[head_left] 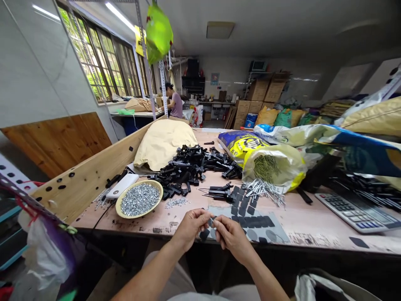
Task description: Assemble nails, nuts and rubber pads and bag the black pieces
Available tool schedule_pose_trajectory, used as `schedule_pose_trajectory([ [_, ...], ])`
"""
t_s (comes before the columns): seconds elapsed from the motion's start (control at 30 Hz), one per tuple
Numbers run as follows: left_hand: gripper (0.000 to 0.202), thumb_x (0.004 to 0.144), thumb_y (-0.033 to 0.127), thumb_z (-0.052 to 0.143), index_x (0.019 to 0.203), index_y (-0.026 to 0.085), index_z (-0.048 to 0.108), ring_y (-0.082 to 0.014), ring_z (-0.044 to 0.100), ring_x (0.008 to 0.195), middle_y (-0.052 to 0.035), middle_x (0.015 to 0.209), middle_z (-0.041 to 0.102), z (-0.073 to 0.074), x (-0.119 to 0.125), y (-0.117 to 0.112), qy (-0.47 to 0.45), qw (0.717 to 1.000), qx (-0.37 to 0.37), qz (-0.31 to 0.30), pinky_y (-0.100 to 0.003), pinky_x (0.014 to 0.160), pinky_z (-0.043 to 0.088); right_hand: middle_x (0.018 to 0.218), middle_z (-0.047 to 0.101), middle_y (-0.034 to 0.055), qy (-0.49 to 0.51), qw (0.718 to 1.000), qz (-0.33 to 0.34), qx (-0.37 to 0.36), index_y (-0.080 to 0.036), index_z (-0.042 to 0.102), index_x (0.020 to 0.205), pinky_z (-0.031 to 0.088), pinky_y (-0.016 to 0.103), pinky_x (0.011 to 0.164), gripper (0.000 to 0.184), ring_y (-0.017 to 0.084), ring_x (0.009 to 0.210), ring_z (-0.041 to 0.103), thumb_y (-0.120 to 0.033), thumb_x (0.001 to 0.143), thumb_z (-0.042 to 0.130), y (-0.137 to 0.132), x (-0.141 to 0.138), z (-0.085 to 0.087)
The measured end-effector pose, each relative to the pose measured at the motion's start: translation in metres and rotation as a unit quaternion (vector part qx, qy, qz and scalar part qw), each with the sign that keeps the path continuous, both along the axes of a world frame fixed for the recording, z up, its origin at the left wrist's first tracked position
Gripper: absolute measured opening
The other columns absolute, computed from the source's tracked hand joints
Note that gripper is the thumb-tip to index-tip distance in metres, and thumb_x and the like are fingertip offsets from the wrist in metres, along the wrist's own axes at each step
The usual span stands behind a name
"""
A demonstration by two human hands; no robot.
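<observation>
My left hand (191, 228) and my right hand (231, 236) meet at the table's near edge, fingers pinched together. Between the fingertips shows a thin metal pin (212, 220), and a small black piece (204, 234) sits under my left fingers. Just beyond the hands lies a grey sheet (275, 234) with several black pads on it. A yellow bowl of small silver nuts (139, 200) stands to the left. A heap of black plastic parts (191, 165) lies behind it. Loose long metal pins (263, 190) spill from a yellow bag (275, 165).
A calculator (357, 213) lies at the right, a white phone (123, 184) by the bowl, and a tan sack (164, 142) beyond. Large bags crowd the table's right side. A wooden side board (90, 175) borders the left. Another person (175, 104) works far back by the windows.
</observation>
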State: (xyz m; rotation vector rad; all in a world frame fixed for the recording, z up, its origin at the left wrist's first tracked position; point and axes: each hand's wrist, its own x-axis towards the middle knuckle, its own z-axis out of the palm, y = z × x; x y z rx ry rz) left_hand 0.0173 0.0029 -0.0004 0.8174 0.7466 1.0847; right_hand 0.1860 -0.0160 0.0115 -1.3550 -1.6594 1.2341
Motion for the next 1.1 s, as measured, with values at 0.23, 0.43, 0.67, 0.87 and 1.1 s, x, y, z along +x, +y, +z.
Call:
schedule_pose_trajectory([
  [0.23, 0.039, 0.057, 0.027, 0.087, 0.093, 0.016, 0.076, -0.0138, 0.061, 0.075, -0.0059, 0.084, 0.073, -0.006, 0.006, 0.001, -0.018, 0.999, -0.003, 0.026, -0.022, 0.066, 0.042, 0.062, 0.053, -0.0045, 0.076, 0.994, -0.019, -0.074, -0.018, 0.057, 0.087, 0.019, 0.020, 0.038, 0.054, 0.006, 0.039, 0.036, -0.072, 0.083, 0.057, -0.003, -0.003, -0.011],
  [0.43, 0.068, 0.059, 0.025, 0.086, 0.123, 0.023, 0.065, -0.0090, 0.061, 0.070, -0.0084, 0.117, 0.070, -0.009, -0.007, 0.001, -0.023, 0.999, -0.036, 0.017, -0.020, 0.061, 0.044, 0.082, 0.063, 0.0035, -0.186, 0.960, -0.140, 0.155, -0.020, 0.066, 0.088, 0.045, 0.028, 0.068, 0.030, 0.016, 0.071, 0.057, -0.047, 0.092, 0.055, -0.002, 0.063, -0.005],
  [0.67, 0.059, 0.057, 0.034, 0.086, 0.110, 0.017, 0.067, -0.0090, 0.057, 0.068, -0.0017, 0.090, 0.069, -0.031, -0.037, 0.017, 0.016, 0.989, -0.027, 0.143, -0.018, 0.059, 0.046, 0.076, 0.060, 0.0080, -0.449, 0.816, -0.331, 0.147, -0.019, 0.060, 0.076, 0.035, 0.031, 0.061, 0.013, 0.019, 0.064, 0.053, -0.019, 0.088, 0.055, 0.003, 0.131, 0.019],
  [0.87, 0.043, 0.061, 0.039, 0.081, 0.095, 0.015, 0.071, -0.0112, 0.054, 0.067, -0.0006, 0.078, 0.063, -0.049, -0.045, 0.030, 0.089, 0.965, 0.056, 0.242, -0.021, 0.060, 0.044, 0.074, 0.064, -0.0007, -0.285, 0.943, -0.103, 0.135, -0.021, 0.063, 0.077, 0.040, 0.023, 0.065, 0.009, 0.014, 0.069, 0.056, -0.026, 0.085, 0.064, -0.002, 0.000, -0.011],
  [1.1, 0.026, 0.077, 0.032, 0.061, 0.096, 0.016, 0.072, -0.0170, 0.059, 0.072, -0.0044, 0.085, 0.068, -0.065, -0.077, 0.031, 0.280, 0.910, 0.137, 0.274, -0.030, 0.069, 0.049, 0.063, 0.048, -0.0033, -0.088, 0.994, -0.058, 0.014, -0.019, 0.059, 0.078, 0.031, 0.022, 0.053, 0.030, 0.011, 0.056, 0.040, -0.048, 0.084, 0.063, -0.004, -0.003, -0.017],
])
